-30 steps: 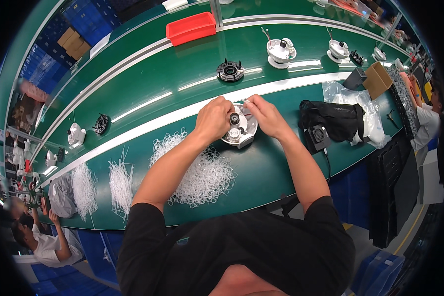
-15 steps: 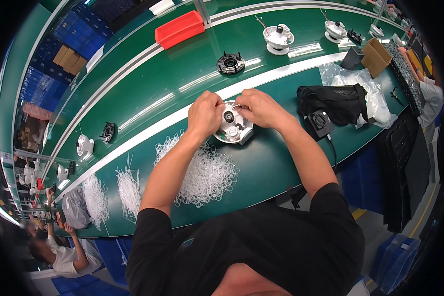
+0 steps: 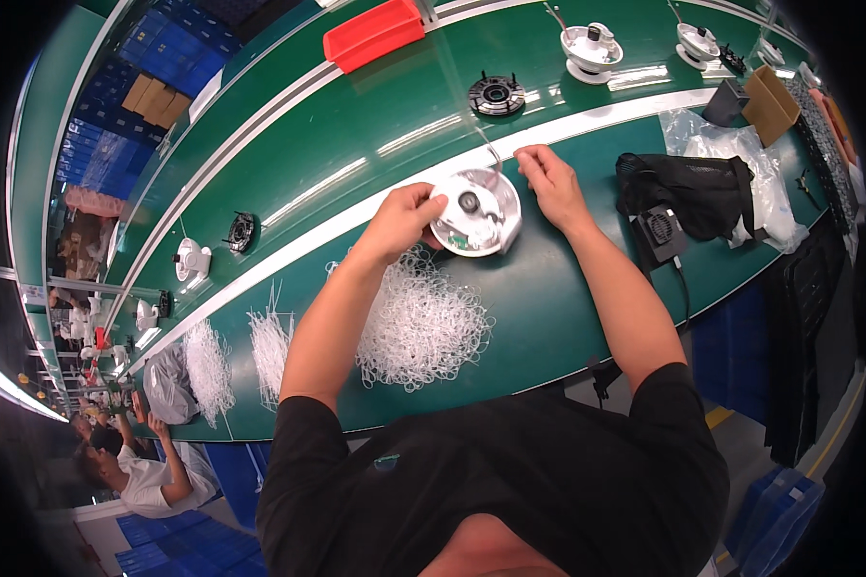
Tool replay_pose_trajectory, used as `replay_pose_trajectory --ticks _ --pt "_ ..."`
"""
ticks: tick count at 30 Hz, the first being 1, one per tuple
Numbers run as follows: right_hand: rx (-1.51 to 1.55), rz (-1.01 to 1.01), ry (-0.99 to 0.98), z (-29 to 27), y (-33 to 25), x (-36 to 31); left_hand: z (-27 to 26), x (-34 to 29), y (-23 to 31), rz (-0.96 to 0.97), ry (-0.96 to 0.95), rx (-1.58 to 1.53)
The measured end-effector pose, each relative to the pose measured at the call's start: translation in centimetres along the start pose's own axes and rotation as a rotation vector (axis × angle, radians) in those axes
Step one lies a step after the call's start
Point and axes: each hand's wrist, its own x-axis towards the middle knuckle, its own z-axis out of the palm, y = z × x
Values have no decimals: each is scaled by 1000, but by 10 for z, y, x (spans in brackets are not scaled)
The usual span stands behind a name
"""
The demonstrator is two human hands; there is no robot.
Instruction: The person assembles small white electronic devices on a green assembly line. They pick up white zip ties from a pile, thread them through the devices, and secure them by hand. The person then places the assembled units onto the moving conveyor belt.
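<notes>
My left hand [image 3: 406, 221] grips a round white camera housing [image 3: 500, 223] by its left rim, thumb on top and fingers underneath. The housing is tilted, its inside turned up, with a black lens [image 3: 469, 202] in the middle. A thin cable [image 3: 496, 156] sticks up from its far rim. My right hand [image 3: 554, 188] hovers just right of the housing, apart from it; its fingers are loosely curled and nothing shows in them. Below my left hand lies a large heap of clear looped ties [image 3: 423, 327].
A black ring-shaped base [image 3: 496, 95] and white housings on stands [image 3: 592, 53] are across the bench, near a red tray [image 3: 373, 35]. At the right lie a black mesh bag [image 3: 688, 192], a small black fan-like device [image 3: 659, 231] and plastic bags [image 3: 775, 226]. Another person [image 3: 154, 481] sits at far left.
My right hand has come off the housing and drawn away to the right. The left hand keeps its hold, and the housing now shows more fully, its cable upright. The whole view has shifted slightly.
</notes>
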Motion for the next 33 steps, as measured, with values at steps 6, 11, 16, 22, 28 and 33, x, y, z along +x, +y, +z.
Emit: replay_pose_trajectory --ticks 6,11,16,22,28,33 --pt "-165 -138 -69 7 1 -5 -70 46 16 65 364 -324" --pt "-123 -83 -113 5 4 -2 -128 89 -3 5 670 -456" --pt "-108 -50 -147 6 -2 -2 -137 83 -33 22 745 -481" --pt "-152 -123 -138 7 5 -4 -79 -15 -26 -81 386 847" --pt "-288 -143 -166 8 -3 -7 -59 -36 -38 -178 379 889" --pt "-269 -143 -157 9 0 -7 -56 -32 -42 -98 363 815"
